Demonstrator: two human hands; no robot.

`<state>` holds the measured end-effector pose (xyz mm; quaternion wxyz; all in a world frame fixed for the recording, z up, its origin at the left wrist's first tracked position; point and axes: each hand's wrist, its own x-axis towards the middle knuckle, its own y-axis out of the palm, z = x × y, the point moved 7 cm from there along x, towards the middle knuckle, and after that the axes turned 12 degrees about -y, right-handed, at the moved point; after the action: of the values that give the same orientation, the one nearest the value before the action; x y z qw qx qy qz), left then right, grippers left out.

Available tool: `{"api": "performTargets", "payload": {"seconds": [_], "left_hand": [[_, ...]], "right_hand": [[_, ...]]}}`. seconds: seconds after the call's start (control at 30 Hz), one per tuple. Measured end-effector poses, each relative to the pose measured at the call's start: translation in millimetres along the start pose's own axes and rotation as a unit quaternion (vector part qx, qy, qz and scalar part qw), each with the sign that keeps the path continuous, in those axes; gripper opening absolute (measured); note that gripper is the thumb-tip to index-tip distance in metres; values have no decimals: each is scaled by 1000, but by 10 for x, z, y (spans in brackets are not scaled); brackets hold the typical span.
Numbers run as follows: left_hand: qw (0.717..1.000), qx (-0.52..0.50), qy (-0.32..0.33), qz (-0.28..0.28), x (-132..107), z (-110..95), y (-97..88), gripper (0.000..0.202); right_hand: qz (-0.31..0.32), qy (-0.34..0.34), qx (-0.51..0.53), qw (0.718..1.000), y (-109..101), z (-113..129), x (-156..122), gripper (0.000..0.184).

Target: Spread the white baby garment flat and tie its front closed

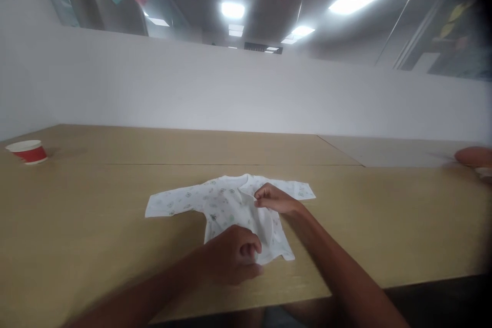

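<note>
The fingers [260,193] of the right hand [277,200] are pinched together on the front edge of a small white printed shirt [223,207], while those of the left hand [232,252] curl over its lower part, and whether they grip the cloth I cannot tell. The shirt lies face up on the desk [96,246] in front of the person, sleeves spread to either side, collar away. Farther out, a red-and-white paper cup [31,155] stands far left and a rounded reddish-brown object [474,156] sits at the right edge, with a white wall [192,82] behind.
</note>
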<state>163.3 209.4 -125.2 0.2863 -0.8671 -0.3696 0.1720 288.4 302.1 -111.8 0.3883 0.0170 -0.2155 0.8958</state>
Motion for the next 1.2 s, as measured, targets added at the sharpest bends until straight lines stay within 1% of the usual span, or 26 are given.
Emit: {"api": "performTargets", "payload": {"seconds": [0.03,0.13,0.2,0.23,0.27,0.33,0.37,0.43,0.47,0.5,0.53,0.57,0.63,0.7,0.77,0.83,0.9,0.93,0.97,1.03,1.07,1.1,1.13,1.17,1.2], "left_hand": [[1000,10,4,-2,-1,5,11,21],[1000,23,9,-9,24,22,-14,7],[999,17,16,-23,45,13,-63,9],[999,19,23,-31,51,-2,-83,10],[998,24,33,-39,51,-23,-100,10],[996,54,46,-50,43,-57,-113,9],[994,76,44,-60,41,-56,-124,7],[986,128,33,-99,41,-21,-174,4],[980,157,27,-122,44,11,-208,9],[972,185,18,-143,52,60,-240,20],[964,215,1,-155,67,128,-265,33],[957,245,-26,-155,87,215,-281,47],[943,296,-96,-122,117,411,-289,66],[934,316,-151,-71,100,545,-292,77],[934,309,-176,-30,43,573,-317,85],[937,292,-189,-5,-21,550,-373,95],[945,271,-183,9,-38,511,-441,101],[951,257,-174,-1,-14,494,-492,94],[955,241,-169,-27,34,487,-562,79],[957,218,-156,-113,191,493,-735,41],[952,214,-145,-163,289,503,-824,31],[946,218,-128,-203,397,512,-894,26],[940,226,-107,-231,510,527,-944,24],[938,228,-91,-246,620,557,-978,24],[938,228,-82,-249,724,606,-995,24]], "right_hand": [[14,2,13,1000,19,14,-4,40],[77,6,8,997,156,53,-18,38],[107,17,-32,994,234,36,-27,42],[107,22,-59,992,247,16,-25,44],[95,24,-86,991,239,-7,-16,46],[43,12,-134,990,176,-47,14,45],[14,1,-154,988,138,-62,29,42],[-37,-26,-199,979,72,-83,52,30],[-57,-40,-229,971,47,-87,59,23],[-74,-50,-260,961,27,-92,63,16],[-85,-56,-289,952,14,-101,64,9],[-94,-57,-313,943,2,-114,61,7],[-103,-45,-339,934,-24,-163,44,18],[-100,-21,-344,933,-54,-228,11,32],[-94,-2,-344,934,-91,-273,-35,42],[-84,9,-342,936,-122,-293,-78,48],[-77,7,-340,937,-137,-286,-94,50],[-77,3,-339,938,-139,-277,-84,49],[-83,-2,-338,938,-145,-269,-59,46],[-113,-11,-333,936,-163,-262,37,31],[-131,-15,-335,933,-171,-266,105,22],[-148,-19,-341,928,-173,-274,183,14],[-162,-25,-349,923,-167,-288,264,12],[-169,-31,-358,918,-149,-308,342,14],[-175,-35,-366,913,-126,-334,408,20]]}}
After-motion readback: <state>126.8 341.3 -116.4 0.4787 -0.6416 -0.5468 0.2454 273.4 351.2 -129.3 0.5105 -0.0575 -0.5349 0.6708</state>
